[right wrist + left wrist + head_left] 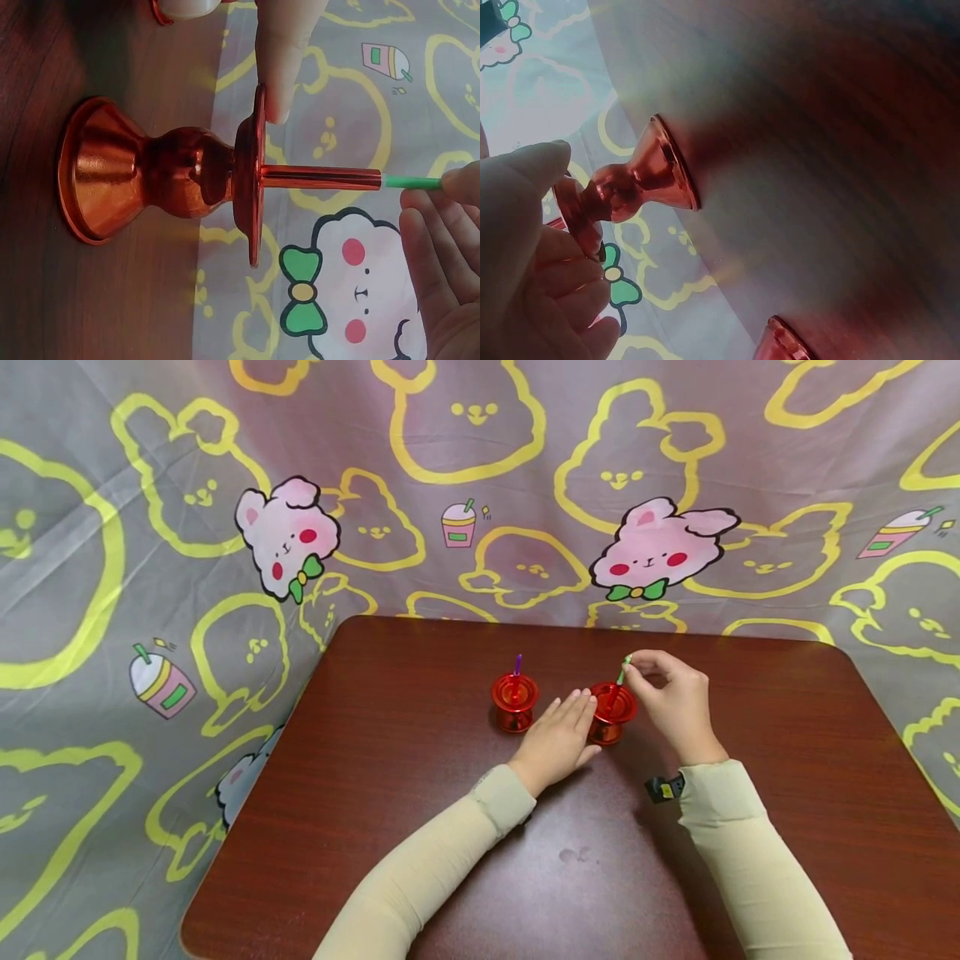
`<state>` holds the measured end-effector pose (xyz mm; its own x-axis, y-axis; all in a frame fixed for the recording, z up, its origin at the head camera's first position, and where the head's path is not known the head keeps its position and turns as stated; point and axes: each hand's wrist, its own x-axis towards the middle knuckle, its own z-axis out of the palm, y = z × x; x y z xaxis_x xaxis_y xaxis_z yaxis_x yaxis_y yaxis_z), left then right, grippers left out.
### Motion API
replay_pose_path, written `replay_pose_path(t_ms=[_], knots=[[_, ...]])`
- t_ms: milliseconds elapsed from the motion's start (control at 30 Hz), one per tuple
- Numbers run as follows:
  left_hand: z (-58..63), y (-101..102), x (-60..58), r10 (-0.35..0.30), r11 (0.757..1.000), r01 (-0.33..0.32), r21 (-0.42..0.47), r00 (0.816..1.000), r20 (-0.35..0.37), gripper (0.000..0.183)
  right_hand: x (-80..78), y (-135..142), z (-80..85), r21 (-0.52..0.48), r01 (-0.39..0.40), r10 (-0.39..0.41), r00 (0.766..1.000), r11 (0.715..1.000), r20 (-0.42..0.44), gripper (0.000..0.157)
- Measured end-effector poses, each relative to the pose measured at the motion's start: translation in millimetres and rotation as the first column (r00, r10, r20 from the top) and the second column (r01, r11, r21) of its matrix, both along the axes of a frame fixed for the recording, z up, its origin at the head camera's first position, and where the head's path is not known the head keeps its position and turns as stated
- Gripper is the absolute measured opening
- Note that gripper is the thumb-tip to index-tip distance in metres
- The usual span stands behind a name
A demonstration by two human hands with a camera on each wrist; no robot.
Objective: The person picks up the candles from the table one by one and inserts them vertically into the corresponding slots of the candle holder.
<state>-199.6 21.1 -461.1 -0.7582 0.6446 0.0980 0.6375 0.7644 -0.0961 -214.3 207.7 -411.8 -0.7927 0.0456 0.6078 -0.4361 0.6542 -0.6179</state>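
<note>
Two shiny red metal candlesticks stand on the table. My left hand (555, 739) steadies the right candlestick (184, 172), its thumb and straight-looking fingers (574, 289) on either side of the dish rim. In the right wrist view, one finger lies against the top of the rim. My right hand (675, 697) pinches a thin green candle (412, 182) between thumb and fingers. The candle's lower end meets the top of the upright red tube (322, 177); how deep it sits is hidden. Just left of my left hand is the other candlestick (514, 703), with a purple candle (517, 665) upright in it.
The brown wooden table (360, 760) has rounded corners. A grey curtain (517, 510) with yellow outlines and pink rabbits hangs behind it and on the left. A black strap piece (663, 789) shows at my right wrist.
</note>
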Motion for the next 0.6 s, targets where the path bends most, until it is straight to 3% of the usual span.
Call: replay_pose_path(t_ms=[600], knots=[[-0.7,-0.5,-0.9,-0.004,1.0,0.004,-0.001,1.0,-0.016,0.074,-3.1,3.0,-1.3,-0.128,-0.034,0.048,0.992,0.991,0.115,0.017]])
